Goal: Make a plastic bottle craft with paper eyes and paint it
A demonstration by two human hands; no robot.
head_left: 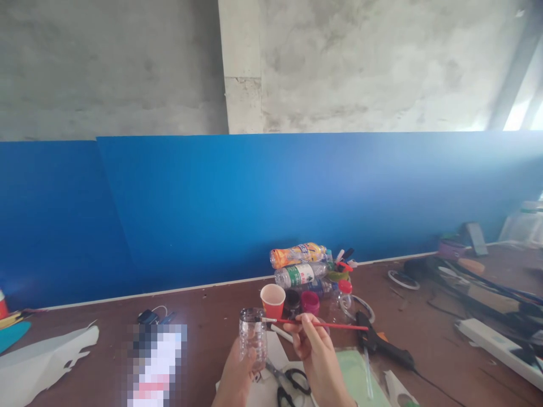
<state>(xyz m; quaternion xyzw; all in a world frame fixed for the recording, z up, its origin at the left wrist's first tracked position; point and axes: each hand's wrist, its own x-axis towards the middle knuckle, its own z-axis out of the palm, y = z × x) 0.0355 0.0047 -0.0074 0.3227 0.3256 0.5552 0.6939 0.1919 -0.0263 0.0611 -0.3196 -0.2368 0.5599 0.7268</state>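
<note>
My left hand (238,373) is wrapped round a clear cut plastic bottle piece (253,334), held upright above the table. My right hand (316,350) pinches a thin red-handled paintbrush (335,324) that lies level, its tip at the bottle piece's rim. Just behind stand a red paper cup (272,299) and a small magenta pot (310,302). Black-handled scissors (292,384) lie on white paper under my hands.
Plastic bottles, orange (297,254) and clear (299,275), lie against the blue board (271,198). A black glue gun (379,342) lies to the right, with tape rolls, cables and a white power strip (496,345) beyond. White paper scraps (42,359) sit at left on the brown table (203,316).
</note>
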